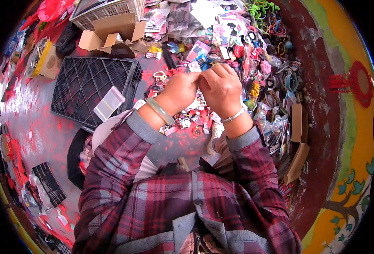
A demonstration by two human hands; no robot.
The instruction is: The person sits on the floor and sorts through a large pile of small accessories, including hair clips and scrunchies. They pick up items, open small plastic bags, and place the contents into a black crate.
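My left hand (179,92) and my right hand (222,88) are raised in front of me, knuckles up, their fingertips meeting. Both are closed in a pinch, and whatever sits between the fingers is hidden or too small to name. Beneath them, small hair accessories lie in a loose heap on the floor. Just past the fingers I see a pink flower card (198,51) in the pile. A pink flower piece (265,66) and a yellow scrunchie-like piece (254,89) lie to the right of my right hand.
A black plastic crate (83,80) stands at left, with a clear packet (110,103) on it. Behind are an opened cardboard box (110,31) and a pale basket (106,13). Cardboard flaps (297,122) border the heap at right; a black tub (74,158) is beside my leg.
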